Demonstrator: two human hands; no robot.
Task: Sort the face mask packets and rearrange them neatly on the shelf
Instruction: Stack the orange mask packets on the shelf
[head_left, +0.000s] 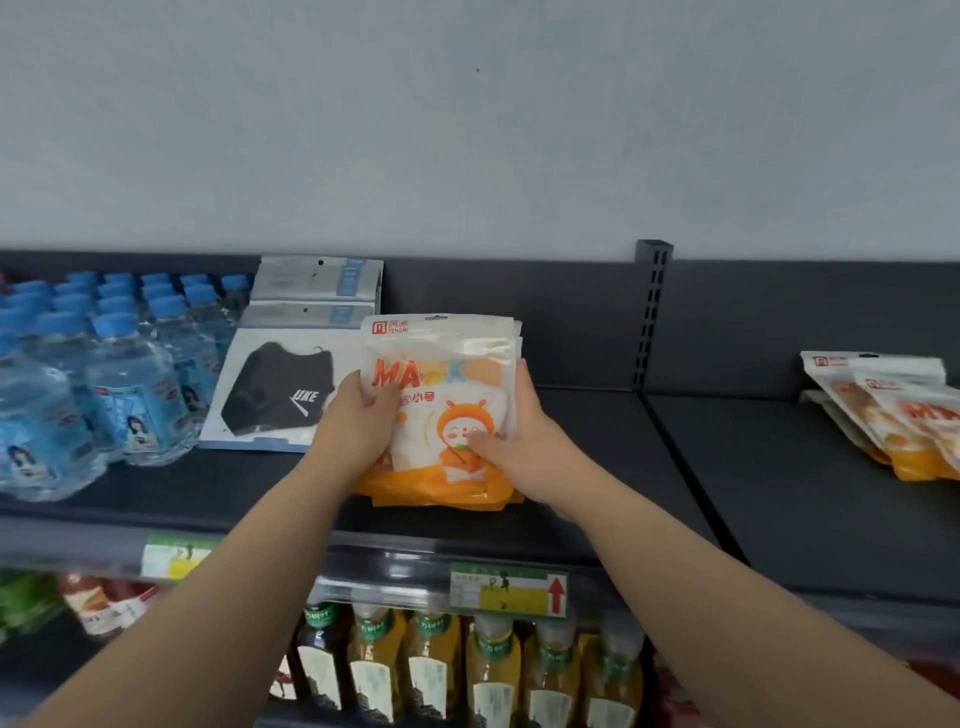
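Fingers of left hand and right hand around "MASK" packet stack, brand "FENGMI"

"MASK" and "小号" are printed on the orange-and-white mask packet. "UKE" is printed on the black mask packet. A red arrow is shown on the shelf price tag.

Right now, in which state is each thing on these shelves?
Orange-and-white plastic mask packet stack, gripped from both sides, tilted back.
Left grip, holds the stack's left edge.
Right grip, holds its right edge.
Black masks in clear flat packets, leaning back, overlapped.
Orange packet pile at far right, fanned out, untidy.
Blue-capped clear water bottles, upright, capped.
Yellow drink bottles below, upright, capped.
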